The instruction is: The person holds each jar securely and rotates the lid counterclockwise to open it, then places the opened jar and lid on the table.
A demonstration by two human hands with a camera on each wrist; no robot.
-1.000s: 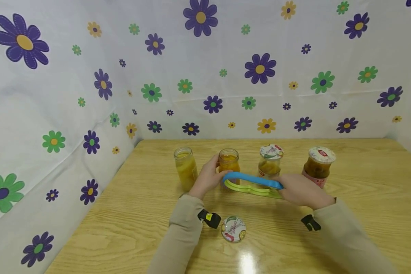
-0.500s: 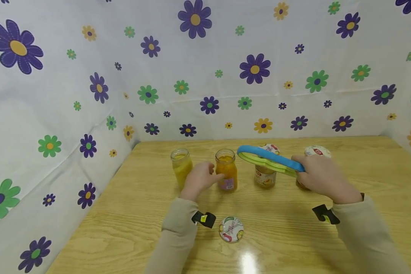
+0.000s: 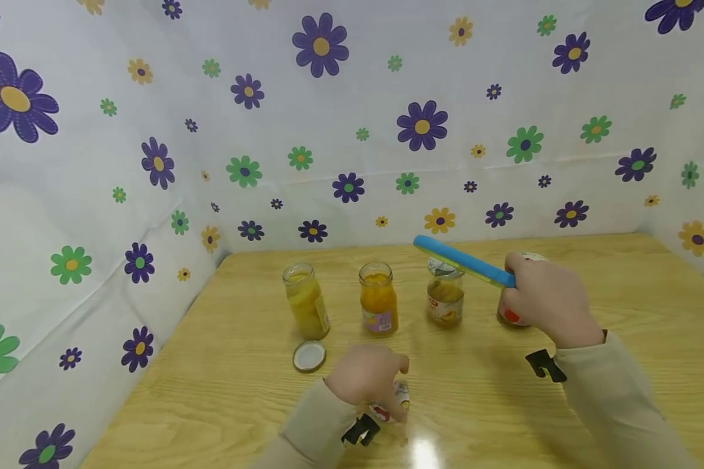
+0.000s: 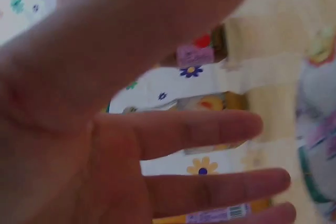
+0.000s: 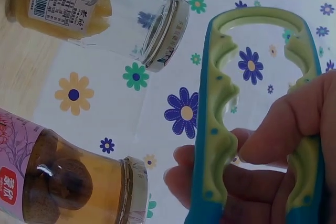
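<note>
My left hand [image 3: 368, 378] is over a patterned jar lid [image 3: 401, 393] on the table. In the left wrist view its fingers [image 4: 205, 132] extend straight, apart from that lid [image 4: 317, 124] at the right edge. My right hand [image 3: 551, 303] grips a blue and lime-green jar opener [image 3: 466, 262] with several scalloped notches, raised in front of the right-hand jars. An uncapped jar of orange fruit [image 3: 378, 305] stands behind the left hand. To its left is an uncapped jar of yellow contents [image 3: 308, 305].
A capped jar of pale fruit [image 3: 444, 305] stands right of the orange one. Another capped jar [image 5: 68, 177], holding dark round fruit, is partly hidden by the right hand in the head view. An upturned lid [image 3: 309, 356] lies before the yellow jar on the wooden table [image 3: 211, 391].
My left hand has left the orange jar and come down toward the front, over the patterned lid. The right hand has lifted the jar opener away from the orange jar, up and rightward.
</note>
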